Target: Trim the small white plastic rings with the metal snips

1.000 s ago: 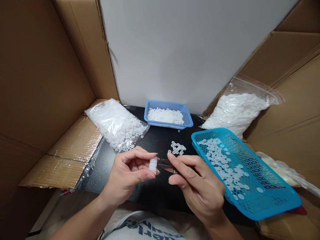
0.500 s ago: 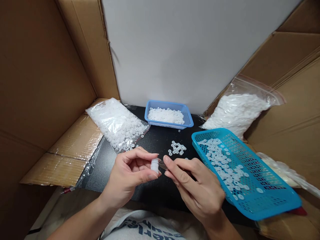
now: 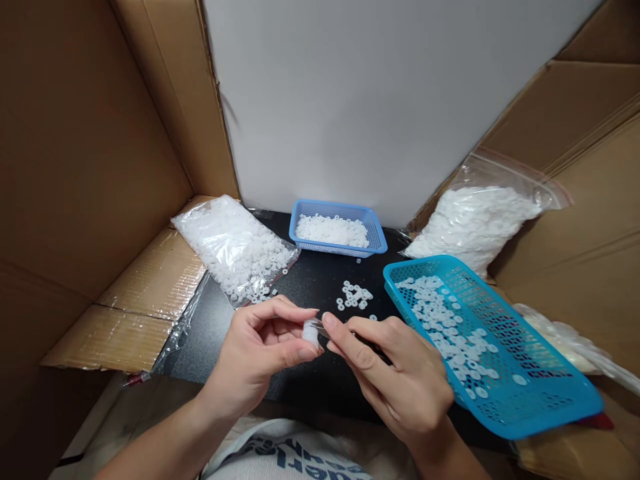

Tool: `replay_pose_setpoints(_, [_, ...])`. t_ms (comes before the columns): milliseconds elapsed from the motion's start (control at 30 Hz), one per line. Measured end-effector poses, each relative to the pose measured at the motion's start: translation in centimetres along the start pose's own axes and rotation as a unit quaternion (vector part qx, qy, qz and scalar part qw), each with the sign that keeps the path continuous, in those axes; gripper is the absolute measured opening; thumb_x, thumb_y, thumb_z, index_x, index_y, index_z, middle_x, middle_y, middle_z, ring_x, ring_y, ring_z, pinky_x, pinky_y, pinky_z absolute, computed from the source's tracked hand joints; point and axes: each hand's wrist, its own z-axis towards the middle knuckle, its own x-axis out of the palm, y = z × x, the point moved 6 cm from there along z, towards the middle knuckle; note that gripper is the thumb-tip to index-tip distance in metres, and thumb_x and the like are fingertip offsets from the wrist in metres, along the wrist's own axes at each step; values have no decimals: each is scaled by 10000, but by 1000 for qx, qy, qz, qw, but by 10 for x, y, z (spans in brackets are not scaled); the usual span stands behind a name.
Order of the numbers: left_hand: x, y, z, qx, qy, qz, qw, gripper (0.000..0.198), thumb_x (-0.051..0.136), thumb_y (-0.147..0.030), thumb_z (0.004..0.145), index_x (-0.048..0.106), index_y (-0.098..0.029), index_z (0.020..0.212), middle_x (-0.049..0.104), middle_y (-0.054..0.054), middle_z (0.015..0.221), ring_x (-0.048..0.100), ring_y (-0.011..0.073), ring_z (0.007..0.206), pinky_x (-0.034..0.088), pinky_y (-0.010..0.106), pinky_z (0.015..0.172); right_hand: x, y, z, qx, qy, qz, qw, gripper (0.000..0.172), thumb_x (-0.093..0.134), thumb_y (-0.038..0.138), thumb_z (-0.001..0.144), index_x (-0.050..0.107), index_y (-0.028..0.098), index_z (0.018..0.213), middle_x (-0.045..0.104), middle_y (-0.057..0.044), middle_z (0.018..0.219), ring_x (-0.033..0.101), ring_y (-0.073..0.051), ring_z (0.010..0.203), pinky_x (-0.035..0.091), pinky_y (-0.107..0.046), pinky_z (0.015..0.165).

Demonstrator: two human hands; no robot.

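Observation:
My left hand (image 3: 267,340) pinches a short stack of white plastic rings (image 3: 311,332) between thumb and fingertips, above the dark tabletop. In my right hand (image 3: 387,370) is a slim metal tool that looks like tweezers (image 3: 321,327), its tips touching the upper part of the stack. My fingers hide most of the tool. Beyond the hands lies a small loose pile of white rings (image 3: 355,295). To the right, a turquoise basket (image 3: 545,393) holds many more rings along its left side.
At the back stands a blue basket (image 3: 336,251) filled with small white rings. A clear bag of rings (image 3: 235,247) lies at left, and a zip bag of white pieces (image 3: 475,213) leans at right. Cardboard walls (image 3: 100,133) and a white panel (image 3: 380,100) surround the table.
My right hand has shifted slightly left, bringing the tweezers' tips onto the upper part of the stack. My left hand stays almost in place, still pinching the rings.

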Motion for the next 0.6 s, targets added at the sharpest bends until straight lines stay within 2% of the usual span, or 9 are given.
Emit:
replay_pose_setpoints(300, [1,3,-1,-13,14,2,1000,239,974,-172,642,870,-207,854,718,7,761,689,74,663,585,117,627,0,0,-2,-25,20,-7,999,274,578,107,1042,730,150,1266,754,-43,864,517,-135,666,390,-284,619])
replay_pose_setpoints(500, [-1,2,0,2,20,9,1000,264,979,-207,647,874,-213,889,702,8,777,664,62,653,576,119,633,-3,-3,1,36,-14,53,998,265,626,61,1004,735,143,1231,711,-39,833,564,-127,704,449,-255,636])
replay_pose_setpoints(600, [-2,0,0,4,19,6,1000,262,976,-218,653,875,-218,894,693,9,771,660,66,660,571,117,625,-3,-3,-1,30,-17,45,998,266,648,65,992,743,156,1223,716,-37,828,570,-129,690,450,-258,623])
